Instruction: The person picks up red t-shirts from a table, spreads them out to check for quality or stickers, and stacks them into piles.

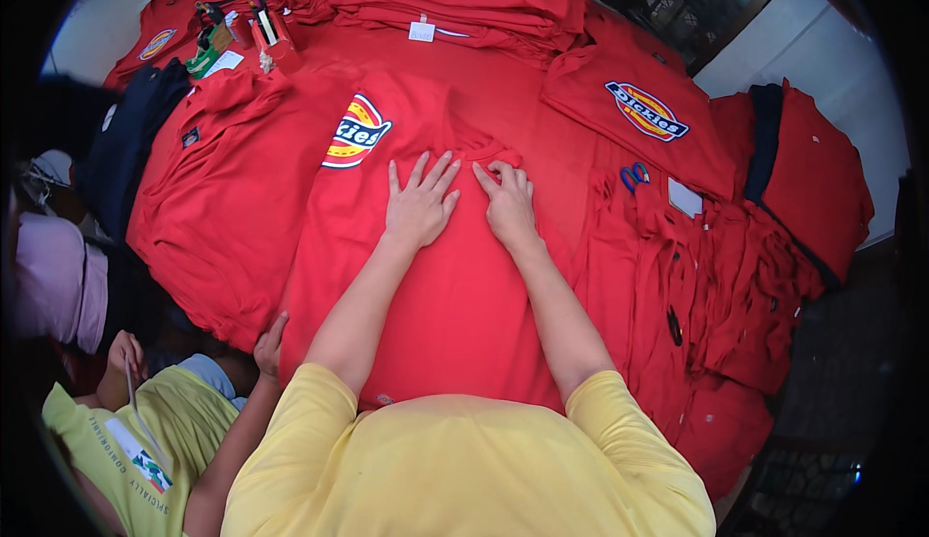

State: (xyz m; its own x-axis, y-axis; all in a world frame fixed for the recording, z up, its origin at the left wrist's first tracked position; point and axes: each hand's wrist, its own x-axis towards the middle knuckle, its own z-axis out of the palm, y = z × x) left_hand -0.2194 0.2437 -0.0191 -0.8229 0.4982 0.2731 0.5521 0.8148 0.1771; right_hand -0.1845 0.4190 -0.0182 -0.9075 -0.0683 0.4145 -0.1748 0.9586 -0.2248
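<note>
A red shirt (pixel 435 324) lies spread over the table in front of me, part of its yellow, red and blue printed badge (pixel 354 133) showing at the upper left. My left hand (pixel 420 206) rests flat on the fabric, fingers spread, just left of the neckline (pixel 470 153). Beside it, my right hand (pixel 510 210) is at the right end of the neckline. Its fingers curl onto the cloth there, while the thumb points up and left; the fingertips are partly hidden.
Red shirts are stacked at the back (pixel 455 14); another badge-printed shirt (pixel 629 111) lies right. Blue-handled scissors (pixel 635 177) and a white card (pixel 684 197) sit near crumpled red garments (pixel 716 285). Back left stands a pen holder (pixel 276 44). A person in lime green (pixel 164 440) is close at left.
</note>
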